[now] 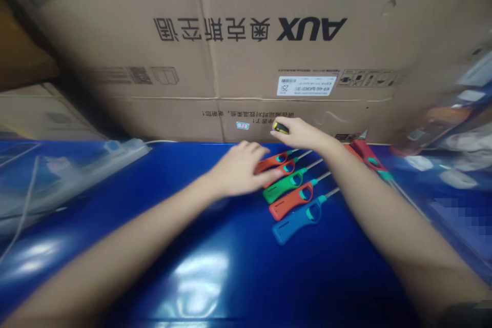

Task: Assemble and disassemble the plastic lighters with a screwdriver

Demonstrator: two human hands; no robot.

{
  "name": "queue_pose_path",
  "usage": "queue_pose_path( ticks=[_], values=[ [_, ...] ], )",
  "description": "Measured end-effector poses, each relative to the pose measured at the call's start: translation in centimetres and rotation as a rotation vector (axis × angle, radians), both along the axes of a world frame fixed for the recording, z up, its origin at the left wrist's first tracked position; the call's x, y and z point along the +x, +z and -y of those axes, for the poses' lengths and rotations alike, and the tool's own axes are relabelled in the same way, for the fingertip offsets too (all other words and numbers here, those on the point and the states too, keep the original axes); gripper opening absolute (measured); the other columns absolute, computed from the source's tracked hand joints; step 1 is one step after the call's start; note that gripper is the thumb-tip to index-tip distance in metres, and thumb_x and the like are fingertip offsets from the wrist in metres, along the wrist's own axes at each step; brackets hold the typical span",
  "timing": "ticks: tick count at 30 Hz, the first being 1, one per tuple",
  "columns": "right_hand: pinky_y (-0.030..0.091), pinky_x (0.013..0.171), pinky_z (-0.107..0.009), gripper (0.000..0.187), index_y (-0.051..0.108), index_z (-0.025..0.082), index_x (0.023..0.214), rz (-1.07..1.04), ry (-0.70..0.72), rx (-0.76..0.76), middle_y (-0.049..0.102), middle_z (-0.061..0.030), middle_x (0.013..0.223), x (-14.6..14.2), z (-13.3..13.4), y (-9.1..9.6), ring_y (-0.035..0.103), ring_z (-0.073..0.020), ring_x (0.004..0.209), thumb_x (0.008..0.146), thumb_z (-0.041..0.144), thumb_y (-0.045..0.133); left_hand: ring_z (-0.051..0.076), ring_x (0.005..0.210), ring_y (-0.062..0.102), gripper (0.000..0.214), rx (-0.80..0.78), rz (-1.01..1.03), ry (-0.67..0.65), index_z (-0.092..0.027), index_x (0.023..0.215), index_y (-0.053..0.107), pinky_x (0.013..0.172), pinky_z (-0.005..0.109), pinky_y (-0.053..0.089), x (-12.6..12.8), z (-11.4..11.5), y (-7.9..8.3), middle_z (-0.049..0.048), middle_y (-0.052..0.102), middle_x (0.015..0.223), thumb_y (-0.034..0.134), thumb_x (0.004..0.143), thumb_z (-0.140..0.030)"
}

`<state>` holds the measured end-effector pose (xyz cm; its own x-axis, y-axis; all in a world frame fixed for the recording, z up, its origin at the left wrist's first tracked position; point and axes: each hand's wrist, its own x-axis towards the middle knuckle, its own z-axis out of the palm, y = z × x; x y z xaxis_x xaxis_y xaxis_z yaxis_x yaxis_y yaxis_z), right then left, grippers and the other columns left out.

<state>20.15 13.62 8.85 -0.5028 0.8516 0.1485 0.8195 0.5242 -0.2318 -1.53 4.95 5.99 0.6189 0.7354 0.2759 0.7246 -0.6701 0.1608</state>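
My left hand (242, 169) is at the butt ends of two orange gas lighters, its fingers by the far one (272, 162) and its thumb over the nearer one (287, 168). Its curled fingers partly cover both handles. Beside these lie a green lighter (282, 188), another orange lighter (290, 202) and a blue lighter (295, 221), with metal stems pointing right. My right hand (298, 132) is closed around a tool with a black-and-yellow handle (282, 127). Only the handle's end shows, so its kind is unclear. My right forearm hides some stem tips.
A big cardboard box (238, 66) stands along the back of the blue table (230, 225). Right of my forearm lies a red lighter (369, 156), near a plastic bottle (430, 128). A clear plastic package (92, 174) and a white cable (25, 210) are at the left.
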Motion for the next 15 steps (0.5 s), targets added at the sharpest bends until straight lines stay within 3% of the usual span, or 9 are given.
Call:
queue_pose_path(
  ticks=[3,6,9,15],
  values=[
    [0.046,0.080,-0.033,0.032,0.050,0.018,0.125,-0.005,-0.060,0.055,0.070,-0.0123,0.111,1.8,2.1,-1.9,0.065,-0.0246,0.094,0.095,0.031,0.047,0.048,0.148,0.028,0.111,-0.064,-0.009,-0.064,-0.016,0.152,0.043,0.119,0.064,0.025,3.9,4.5,-2.2,0.0205,0.038,0.159,0.044,0.074,-0.094],
    [0.048,0.085,-0.034,0.037,0.048,0.017,0.127,0.023,-0.091,0.069,0.065,-0.0153,0.123,4.0,4.3,-4.1,0.064,-0.0265,0.106,0.091,0.024,0.051,0.053,0.152,0.008,0.121,-0.193,-0.075,-0.080,-0.016,0.160,0.029,0.120,0.069,0.016,5.4,6.1,-4.6,0.0218,0.016,0.168,0.052,0.069,-0.093],
    [0.048,0.084,-0.034,0.031,0.051,0.016,0.122,0.076,-0.115,0.073,0.064,-0.0156,0.122,6.0,6.0,-5.4,0.064,-0.0271,0.104,0.091,0.022,0.048,0.052,0.153,0.002,0.104,-0.237,-0.146,-0.038,-0.021,0.162,0.025,0.121,0.068,0.014,5.1,5.0,-5.3,0.0179,0.009,0.170,0.057,0.080,-0.076],
    [0.046,0.075,-0.032,0.018,0.057,0.018,0.107,0.173,-0.112,0.060,0.062,-0.0110,0.111,7.5,7.3,-5.4,0.063,-0.0238,0.091,0.092,0.022,0.046,0.048,0.154,0.004,0.090,-0.217,-0.262,-0.005,-0.026,0.163,0.021,0.122,0.066,0.013,3.0,2.0,-4.2,0.0155,0.006,0.169,0.053,0.089,-0.066]
  ],
)
